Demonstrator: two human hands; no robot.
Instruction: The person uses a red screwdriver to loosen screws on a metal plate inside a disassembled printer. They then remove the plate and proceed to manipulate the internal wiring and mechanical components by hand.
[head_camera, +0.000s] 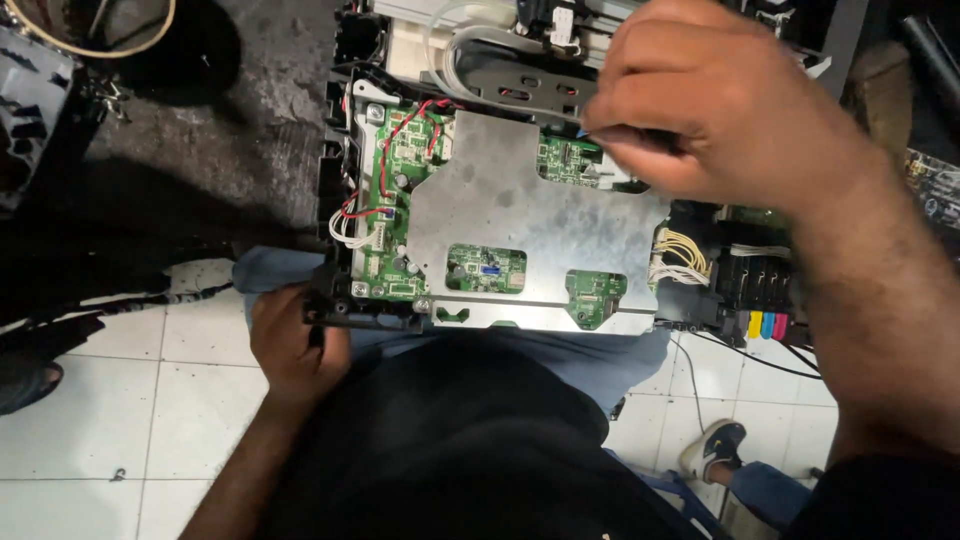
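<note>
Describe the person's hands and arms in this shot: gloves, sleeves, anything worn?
Both are bare. The left hand and right hand have no gloves, and no rings or watch show. No sleeves reach either forearm; dark fabric shows only at the right arm's lower edge. No markings visible.

White tiled floor (120, 430) with dark grout lines, giving way to a rough grey surface (270, 110) toward its far edge. A round tan-rimmed container (90, 30) stands at the far left corner; a shoe (712, 448) rests near the right edge.
</note>
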